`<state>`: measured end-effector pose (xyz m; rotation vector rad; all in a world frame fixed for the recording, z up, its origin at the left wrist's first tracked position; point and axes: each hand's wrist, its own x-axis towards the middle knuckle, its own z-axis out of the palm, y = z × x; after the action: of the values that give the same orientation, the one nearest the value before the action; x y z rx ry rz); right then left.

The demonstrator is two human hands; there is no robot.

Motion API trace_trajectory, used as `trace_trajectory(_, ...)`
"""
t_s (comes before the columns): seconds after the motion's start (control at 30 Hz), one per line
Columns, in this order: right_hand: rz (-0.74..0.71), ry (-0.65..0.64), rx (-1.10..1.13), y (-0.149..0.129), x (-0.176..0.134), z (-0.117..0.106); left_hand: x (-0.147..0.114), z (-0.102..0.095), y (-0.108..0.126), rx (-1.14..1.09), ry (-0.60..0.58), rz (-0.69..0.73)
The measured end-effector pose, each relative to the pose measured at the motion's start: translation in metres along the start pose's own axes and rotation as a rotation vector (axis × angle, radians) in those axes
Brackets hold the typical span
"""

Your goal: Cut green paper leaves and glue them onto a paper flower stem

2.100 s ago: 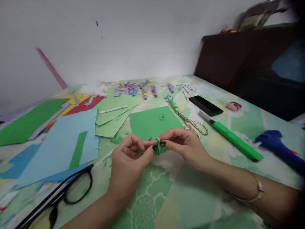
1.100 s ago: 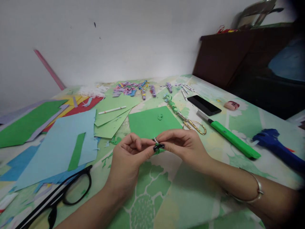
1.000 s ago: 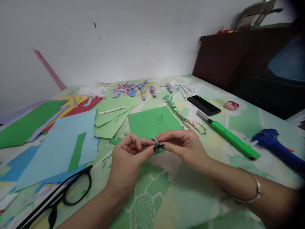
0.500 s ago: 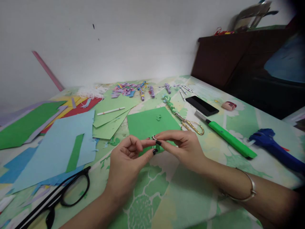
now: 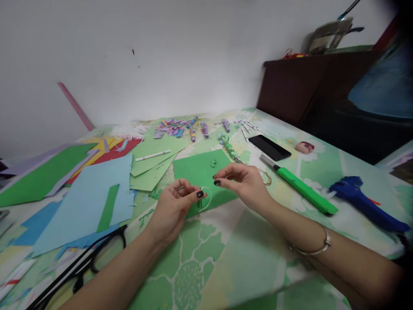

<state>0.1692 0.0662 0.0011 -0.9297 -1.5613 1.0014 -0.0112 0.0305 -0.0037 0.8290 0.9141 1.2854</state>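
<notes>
My left hand (image 5: pixel 179 202) is closed, thumb against forefinger, pinching a thin white string (image 5: pixel 211 197). The string curves out in a loop to the right of the fingertips. A small dark green bit shows under that thumb, too small to name. My right hand (image 5: pixel 248 185) hovers just to the right, apart from the string's loop, thumb and forefinger drawn together; whatever may be between them is hidden. Beneath both hands lies a green paper sheet (image 5: pixel 190 165) with small green scraps (image 5: pixel 213 163) on it. Gold-handled scissors (image 5: pixel 267 177) are partly covered by my right hand.
A green utility knife (image 5: pixel 306 189), black phone (image 5: pixel 269 147) and blue glue gun (image 5: pixel 368 204) lie on the right. Coloured papers (image 5: pixel 87 189) and black glasses (image 5: pixel 106 247) fill the left. Paper-wrapped sticks (image 5: pixel 204 130), scraps (image 5: pixel 171 128) and white string (image 5: pixel 129 131) sit at the back.
My right hand has drawn away from my left fingertips, up and to the right. The white string's loop now shows beside my left thumb. The view has shifted slightly.
</notes>
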Motion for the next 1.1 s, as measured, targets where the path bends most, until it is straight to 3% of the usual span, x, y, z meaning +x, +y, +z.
trace_trajectory(0.1,0.012,0.037,-0.022,0.002,0.004,-0.005,0.0,-0.001,0.005,-0.016,-0.002,-0.001)
trace_trajectory(0.17,0.027,-0.004,-0.018,0.004,0.004,-0.004,0.0,-0.002,0.006,-0.009,-0.008,0.004)
trace_trajectory(0.4,0.181,-0.352,0.303,0.008,-0.004,0.011,0.0,-0.001,0.003,0.071,-0.085,0.044)
trace_trajectory(0.5,0.268,-0.41,0.245,0.009,-0.005,0.011,0.0,-0.004,-0.001,0.128,-0.099,0.045)
trace_trajectory(0.7,0.269,-0.58,0.125,0.0,0.001,-0.006,0.002,-0.009,-0.003,0.21,-0.121,0.044)
trace_trajectory(0.9,0.241,-0.758,0.086,-0.014,0.007,-0.032,-0.006,-0.003,0.0,0.411,-0.125,-0.046)
trace_trajectory(0.97,0.223,-0.903,0.036,-0.017,0.008,-0.04,-0.006,-0.002,0.003,0.427,-0.093,-0.003)
trace_trajectory(1.1,0.2,-1.192,-0.015,-0.023,0.007,-0.046,0.015,-0.006,0.017,0.655,-0.032,0.269)
